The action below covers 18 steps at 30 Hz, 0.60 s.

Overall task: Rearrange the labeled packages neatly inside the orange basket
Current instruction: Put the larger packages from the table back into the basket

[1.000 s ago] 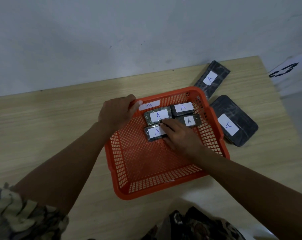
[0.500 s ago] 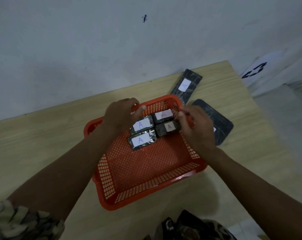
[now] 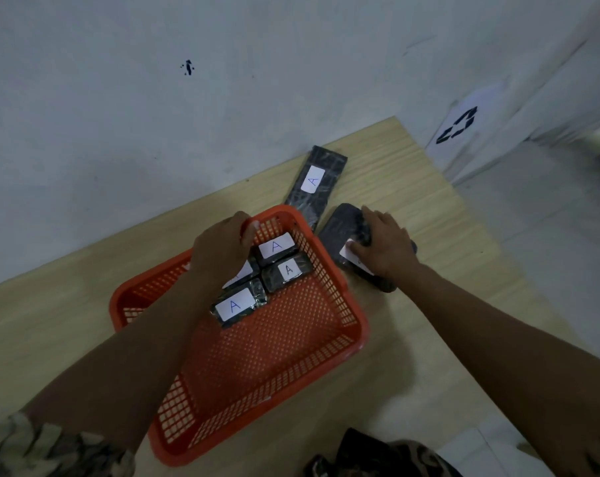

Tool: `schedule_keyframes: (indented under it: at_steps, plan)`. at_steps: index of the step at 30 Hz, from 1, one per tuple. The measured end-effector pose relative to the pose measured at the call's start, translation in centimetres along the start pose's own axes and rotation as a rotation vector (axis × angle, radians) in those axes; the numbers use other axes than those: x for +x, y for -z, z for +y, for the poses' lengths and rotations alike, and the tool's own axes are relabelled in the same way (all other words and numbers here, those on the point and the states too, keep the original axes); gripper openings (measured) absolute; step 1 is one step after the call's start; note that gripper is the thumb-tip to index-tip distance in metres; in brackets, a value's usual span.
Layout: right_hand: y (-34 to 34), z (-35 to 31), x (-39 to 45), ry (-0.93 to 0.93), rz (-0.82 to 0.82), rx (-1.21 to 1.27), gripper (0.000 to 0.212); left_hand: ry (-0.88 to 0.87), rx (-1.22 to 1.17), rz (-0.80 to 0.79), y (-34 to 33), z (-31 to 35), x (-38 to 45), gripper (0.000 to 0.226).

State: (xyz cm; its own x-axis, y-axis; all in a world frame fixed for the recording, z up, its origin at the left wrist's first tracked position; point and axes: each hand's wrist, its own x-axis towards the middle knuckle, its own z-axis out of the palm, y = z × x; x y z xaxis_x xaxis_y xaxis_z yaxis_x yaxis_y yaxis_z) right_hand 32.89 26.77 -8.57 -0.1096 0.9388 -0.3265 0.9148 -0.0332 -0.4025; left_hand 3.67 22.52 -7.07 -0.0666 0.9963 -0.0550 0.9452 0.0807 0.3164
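The orange basket [image 3: 327,266] stands on the wooden table [image 3: 412,187]. Several small dark packages with white "A" labels lie in its far corner: one at the back [image 3: 276,247], one in front of it [image 3: 286,271], one nearer me [image 3: 238,306], and one mostly hidden under my left hand. My left hand [image 3: 223,251] grips the basket's far rim. My right hand [image 3: 383,247] is outside the basket, closed over a wide black package [image 3: 340,225] on the table to the right, covering most of its label. A long black labeled package [image 3: 316,182] lies behind it.
A grey wall runs right behind the table. The table's right edge drops to a light floor, where a white sheet with a black mark [image 3: 458,129] leans on the wall. The near half of the basket floor [image 3: 274,356] is bare.
My right hand left the packages in the basket and moved right, out over the rim, onto the wide black package. My left hand stayed on the far rim.
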Motion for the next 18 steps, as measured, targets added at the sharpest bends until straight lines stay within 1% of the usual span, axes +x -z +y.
schedule_keyframes:
  at_steps: [4, 5, 8, 10, 12, 14, 15, 18]
  plan:
    - [0.5, 0.5, 0.7, -0.039, -0.029, 0.082, 0.096, 0.015, -0.004, -0.011, -0.2, 0.1, 0.1, 0.042]
    - [0.6, 0.5, 0.7, -0.035, -0.026, 0.099, 0.097, 0.019, 0.001, -0.011, -0.2, 0.1, 0.1, 0.043]
    - [0.6, 0.3, 0.6, -0.001, 0.014, 0.108, 0.085, 0.028, 0.022, -0.005, -0.3, 0.1, 0.1, 0.044]
    - [0.5, 0.0, 0.3, 0.007, 0.027, 0.104, 0.082, 0.028, 0.027, -0.006, -0.3, 0.1, 0.1, 0.044]
    - [0.6, -0.3, -0.1, 0.016, 0.048, 0.118, 0.072, 0.028, 0.031, -0.020, -0.2, 0.2, 0.1, 0.044]
    - [0.9, -0.7, -0.6, 0.023, 0.100, 0.175, 0.062, 0.031, 0.021, -0.039, -0.2, 0.2, 0.2, 0.043]
    - [1.2, -0.9, -0.8, 0.035, 0.145, 0.211, 0.060, 0.032, 0.007, -0.051, -0.2, 0.2, 0.3, 0.043]
    - [2.3, -2.0, -1.8, 0.083, 0.347, 0.341, 0.062, 0.023, -0.015, -0.053, 0.1, 0.4, -0.1, 0.044]
